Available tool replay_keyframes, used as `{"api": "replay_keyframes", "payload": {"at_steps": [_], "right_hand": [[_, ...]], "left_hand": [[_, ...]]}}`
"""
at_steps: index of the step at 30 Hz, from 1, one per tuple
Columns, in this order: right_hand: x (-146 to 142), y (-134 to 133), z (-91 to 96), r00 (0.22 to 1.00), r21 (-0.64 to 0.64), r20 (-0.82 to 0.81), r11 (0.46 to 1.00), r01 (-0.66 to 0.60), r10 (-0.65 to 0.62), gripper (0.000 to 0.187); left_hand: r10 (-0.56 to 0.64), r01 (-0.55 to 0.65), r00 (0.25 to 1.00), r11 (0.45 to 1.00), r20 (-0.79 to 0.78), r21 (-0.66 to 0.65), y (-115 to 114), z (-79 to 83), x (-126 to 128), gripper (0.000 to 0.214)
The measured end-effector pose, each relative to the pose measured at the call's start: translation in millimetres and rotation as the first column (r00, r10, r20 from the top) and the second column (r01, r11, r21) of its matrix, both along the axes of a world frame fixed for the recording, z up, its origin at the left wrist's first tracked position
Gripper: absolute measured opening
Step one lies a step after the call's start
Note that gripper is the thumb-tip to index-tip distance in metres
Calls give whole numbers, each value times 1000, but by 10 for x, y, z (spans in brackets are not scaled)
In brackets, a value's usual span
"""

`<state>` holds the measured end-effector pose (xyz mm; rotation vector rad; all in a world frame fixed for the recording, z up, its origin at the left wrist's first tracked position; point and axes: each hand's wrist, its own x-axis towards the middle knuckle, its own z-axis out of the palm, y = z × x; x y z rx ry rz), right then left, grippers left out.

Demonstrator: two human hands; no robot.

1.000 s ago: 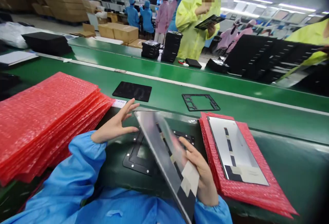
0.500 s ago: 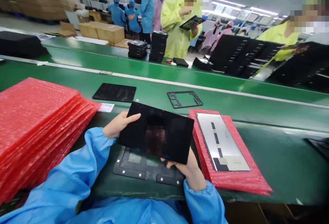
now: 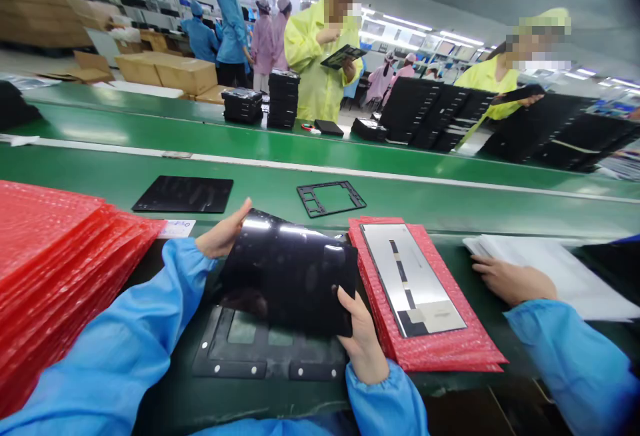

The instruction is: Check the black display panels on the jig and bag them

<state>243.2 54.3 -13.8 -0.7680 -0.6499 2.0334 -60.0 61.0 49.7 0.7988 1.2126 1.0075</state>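
On my far left lies a stack of red bubble-wrap bags [image 3: 55, 256], right beside my blue left sleeve [image 3: 145, 303]. My left hand [image 3: 220, 239] is spread at the left edge of the glossy black panel [image 3: 287, 273], thumb raised and clear of it. My fingers are hidden behind the panel, so I cannot tell whether they grip it.

The panel is up off the bench between my hands, its long axis running roughly left to right and slightly tilted. Its lower edge is over a black jig [image 3: 270, 363], whose lower strip shows past it. My right hand [image 3: 363, 346] is nearer the lower right corner, which it pinches with the thumb on the face and the fingers underneath.

Past the far edge, on the green conveyor belt [image 3: 450, 206], lie a flat black panel [image 3: 183, 194] and an open black frame [image 3: 331, 198]. Just right of my right hand, the panel's edge reaches a red bubble bag [image 3: 440, 353] carrying a silver-backed panel [image 3: 413, 279]. Further right, a co-worker's hand [image 3: 513, 283] rests on white sheets [image 3: 555, 269].
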Motion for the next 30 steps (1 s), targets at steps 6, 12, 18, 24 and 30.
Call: {"api": "replay_keyframes", "payload": {"at_steps": [6,12,18,24,30], "right_hand": [[-42,24,14,999,-125,-15,991,39,-41,47],[-53,60,13,992,-214,2,969,122,-125,34],[-9,68,-57,985,-152,40,974,170,-166,41],[9,84,-99,986,-121,6,978,168,-169,46],[-1,77,-47,990,-121,-9,983,141,-143,46]], "left_hand": [[79,-35,724,996,-685,78,1097,-220,79,57],[148,-176,447,981,-882,76,1860,-485,341,53],[179,-268,363,960,-915,82,2188,-560,536,59],[287,-394,494,915,-821,83,2143,-392,227,44],[311,-359,830,933,-464,-18,1642,-146,-263,36]]}}
